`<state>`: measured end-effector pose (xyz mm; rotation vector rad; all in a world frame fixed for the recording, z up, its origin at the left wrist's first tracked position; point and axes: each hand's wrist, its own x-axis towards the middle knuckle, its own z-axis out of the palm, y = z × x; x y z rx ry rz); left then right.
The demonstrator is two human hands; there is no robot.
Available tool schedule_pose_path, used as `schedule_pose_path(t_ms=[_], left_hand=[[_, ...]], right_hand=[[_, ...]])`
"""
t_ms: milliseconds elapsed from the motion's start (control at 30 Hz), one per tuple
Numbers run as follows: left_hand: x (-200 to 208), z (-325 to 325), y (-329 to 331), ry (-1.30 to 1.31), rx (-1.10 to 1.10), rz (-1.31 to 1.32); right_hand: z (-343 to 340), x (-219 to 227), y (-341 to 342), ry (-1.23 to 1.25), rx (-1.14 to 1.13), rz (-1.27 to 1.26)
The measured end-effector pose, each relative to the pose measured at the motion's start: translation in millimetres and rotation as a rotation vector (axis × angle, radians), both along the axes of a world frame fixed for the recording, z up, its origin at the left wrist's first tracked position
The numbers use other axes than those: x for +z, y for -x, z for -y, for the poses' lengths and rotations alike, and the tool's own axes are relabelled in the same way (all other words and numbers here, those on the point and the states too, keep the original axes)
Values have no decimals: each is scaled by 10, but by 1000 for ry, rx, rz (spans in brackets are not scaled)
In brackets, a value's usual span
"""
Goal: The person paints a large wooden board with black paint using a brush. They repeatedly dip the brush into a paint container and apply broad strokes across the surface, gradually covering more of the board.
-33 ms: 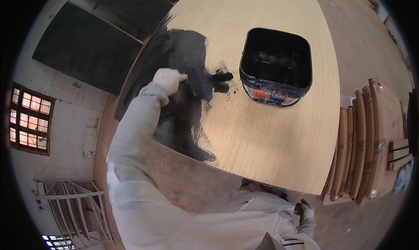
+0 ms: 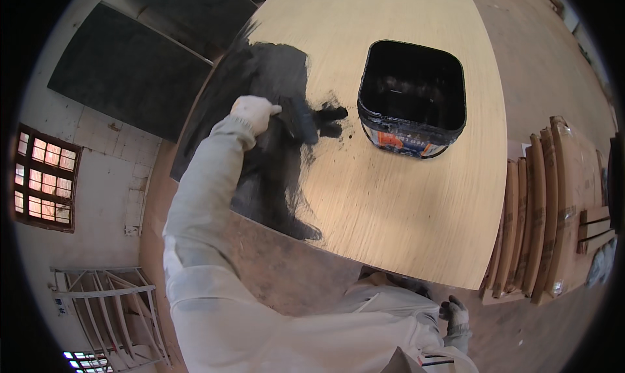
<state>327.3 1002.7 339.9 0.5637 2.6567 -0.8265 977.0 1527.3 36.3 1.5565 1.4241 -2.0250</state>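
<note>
My left hand [image 2: 252, 112], in a pale glove, is closed over the black-coated part of a wooden board [image 2: 390, 210]. From its fingers juts a flat, dark, wide-bladed scraper [image 2: 299, 120], hard to tell from the wet black coating [image 2: 277, 67] under it. The coating covers the board's left part with a ragged edge; thick black dabs [image 2: 331, 114] lie just right of the blade. A square black bucket [image 2: 403, 138] stands on the bare wood, dark inside. My right hand [image 2: 456, 313], in a black-stained glove, hangs beyond the near edge, fingers loosely curved and apart, holding nothing.
Dark coated boards [image 2: 124, 70] lie at the far left, beyond the table. Brown wrapped panels [image 2: 553, 203] stand stacked on the right. A metal rack [image 2: 107, 295] and a barred window [image 2: 45, 177] are on the left. The board's near edge lies by my legs.
My left hand and the scraper have shifted very slightly upward. The bucket and my right hand look almost the same.
</note>
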Motion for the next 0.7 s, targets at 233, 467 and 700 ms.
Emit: schedule_pose_path(t_ms=[233,467,700], left_hand=[[307,-284,-195,38,-50,246],[243,-71,114,26,71,177],[146,-128,245,-9,25,81]], right_hand=[[-7,72,77,-70,-85,-13],[5,4,-22,-35,-95,14],[-45,-121,139,-20,30,62]])
